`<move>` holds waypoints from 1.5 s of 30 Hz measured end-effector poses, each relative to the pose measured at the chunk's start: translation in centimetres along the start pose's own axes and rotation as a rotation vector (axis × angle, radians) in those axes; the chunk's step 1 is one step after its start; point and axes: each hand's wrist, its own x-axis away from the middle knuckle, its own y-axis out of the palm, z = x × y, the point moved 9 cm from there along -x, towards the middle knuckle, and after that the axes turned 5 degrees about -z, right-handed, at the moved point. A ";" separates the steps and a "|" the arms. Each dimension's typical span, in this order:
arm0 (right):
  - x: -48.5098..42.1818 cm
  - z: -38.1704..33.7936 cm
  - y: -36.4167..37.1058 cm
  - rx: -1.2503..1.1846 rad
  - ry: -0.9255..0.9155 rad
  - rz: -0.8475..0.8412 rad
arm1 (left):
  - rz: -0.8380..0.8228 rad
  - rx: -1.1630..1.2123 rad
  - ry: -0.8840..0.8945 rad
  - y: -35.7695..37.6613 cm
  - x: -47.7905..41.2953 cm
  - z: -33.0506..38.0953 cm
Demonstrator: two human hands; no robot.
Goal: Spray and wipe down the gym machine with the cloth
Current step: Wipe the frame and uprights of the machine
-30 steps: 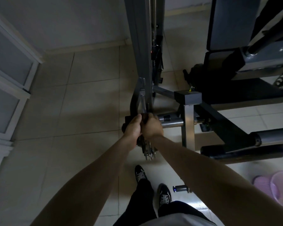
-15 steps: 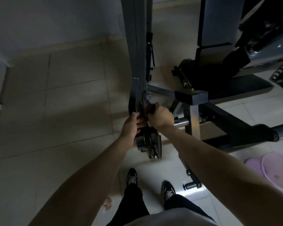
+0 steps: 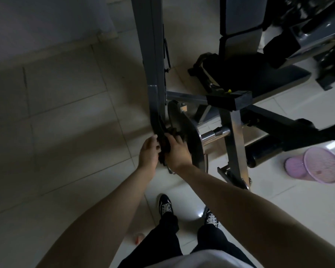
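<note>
Head view, desk: "Where's the cloth point(image 3: 163, 148)?"
Photographer: "Bunched against the gym machine point(image 3: 153, 55) beside its weight plate point(image 3: 190, 136), gripped by left hand point(image 3: 148, 152) and right hand point(image 3: 178, 152). A shifting plate could pinch them."

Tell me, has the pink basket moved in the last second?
No. The pink basket still lies on its side beside the black roller; only the camera shifted.

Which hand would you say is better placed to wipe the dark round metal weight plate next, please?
Probably the right hand: it grips the dark cloth and lies beside the dark round metal weight plate. The left hand touches the cloth's far side, by the grey upright steel post, away from the plate.
</note>
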 end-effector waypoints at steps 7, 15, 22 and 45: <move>-0.3 -0.7 5.5 0.376 -0.188 -0.147 | -0.075 -0.131 -0.059 -0.7 -0.3 -3.1; 0.0 2.1 4.3 0.235 -0.065 0.024 | -0.229 -0.302 0.035 2.5 -2.1 -2.4; 0.0 3.5 0.8 0.038 0.067 0.064 | -0.298 -0.427 0.124 2.2 -0.6 -3.0; -2.8 -0.3 -11.3 -0.087 0.004 0.318 | -0.286 -0.048 -0.083 10.7 -0.6 1.5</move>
